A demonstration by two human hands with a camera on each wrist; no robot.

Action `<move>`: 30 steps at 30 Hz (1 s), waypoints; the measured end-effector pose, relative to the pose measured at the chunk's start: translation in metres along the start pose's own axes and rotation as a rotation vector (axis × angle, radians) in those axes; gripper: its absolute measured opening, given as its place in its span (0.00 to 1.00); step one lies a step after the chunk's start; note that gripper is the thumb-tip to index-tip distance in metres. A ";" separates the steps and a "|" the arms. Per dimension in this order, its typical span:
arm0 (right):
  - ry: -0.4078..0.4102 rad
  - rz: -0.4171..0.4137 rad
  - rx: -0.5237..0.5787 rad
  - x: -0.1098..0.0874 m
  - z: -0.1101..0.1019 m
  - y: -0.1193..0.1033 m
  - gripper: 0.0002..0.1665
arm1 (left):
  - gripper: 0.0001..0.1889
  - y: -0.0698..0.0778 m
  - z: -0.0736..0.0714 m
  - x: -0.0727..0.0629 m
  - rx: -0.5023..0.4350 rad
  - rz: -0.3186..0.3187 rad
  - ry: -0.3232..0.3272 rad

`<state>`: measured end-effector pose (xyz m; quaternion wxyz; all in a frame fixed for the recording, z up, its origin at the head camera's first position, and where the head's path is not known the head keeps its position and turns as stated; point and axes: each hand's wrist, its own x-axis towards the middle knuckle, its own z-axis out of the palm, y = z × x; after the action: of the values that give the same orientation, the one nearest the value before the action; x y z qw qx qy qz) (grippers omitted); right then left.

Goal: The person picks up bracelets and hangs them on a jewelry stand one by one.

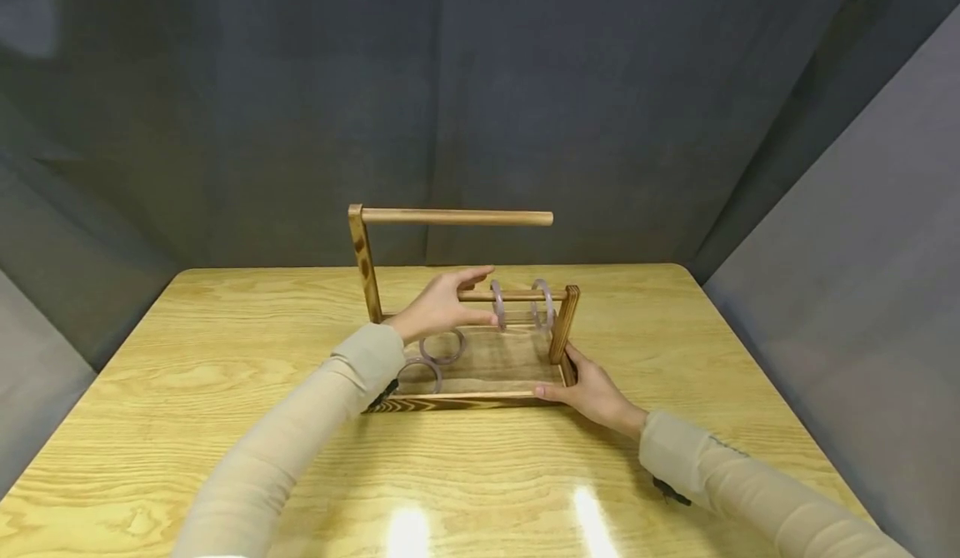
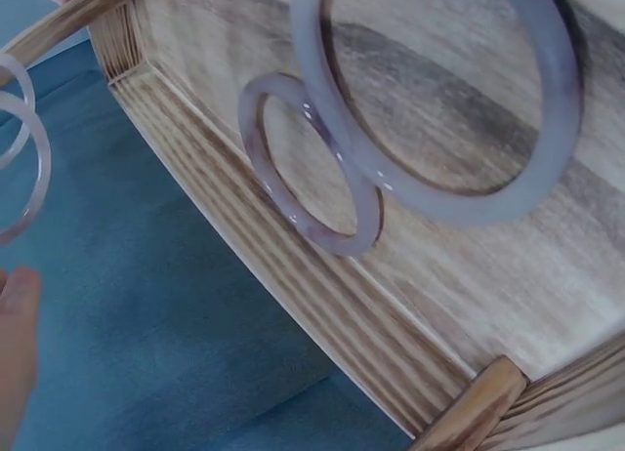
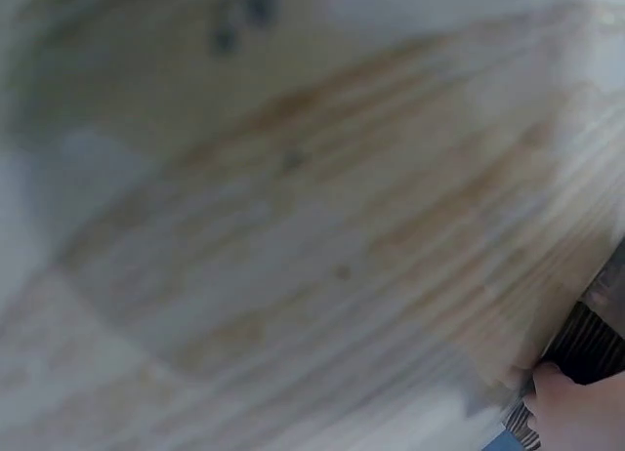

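Note:
A wooden rack with a shallow tray base stands on the table, carrying a higher rod and a lower rod. Two pale lilac bangles hang on the lower rod: one bangle by my left hand, the other bangle near the right post. My left thumb and fingers reach out straight at the nearer bangle; whether they touch it is unclear. My right hand grips the rack's right end, thumb on the front edge. Inside the tray lie a bangle and another bangle.
The rack sits on a yellow wood-grain table, towards its far edge. Dark grey cloth hangs behind the table, and lighter panels flank it. The right wrist view is mostly blurred wood.

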<state>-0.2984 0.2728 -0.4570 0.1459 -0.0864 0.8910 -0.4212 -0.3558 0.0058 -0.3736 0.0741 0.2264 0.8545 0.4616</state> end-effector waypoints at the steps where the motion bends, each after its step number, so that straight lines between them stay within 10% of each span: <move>1: 0.000 0.000 0.001 0.000 0.000 0.000 0.63 | 0.42 0.000 0.000 -0.001 -0.015 0.000 0.001; 16: -0.019 -0.006 -0.010 0.006 0.001 -0.002 0.64 | 0.29 0.013 -0.023 -0.028 -0.080 0.095 0.230; 30: 0.011 0.040 0.074 -0.002 -0.008 -0.001 0.58 | 0.21 0.016 -0.007 -0.085 -0.154 -0.051 0.338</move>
<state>-0.2993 0.2788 -0.4512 0.1525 -0.0610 0.8771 -0.4513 -0.2773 -0.0308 -0.3638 -0.0419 0.1176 0.8223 0.5551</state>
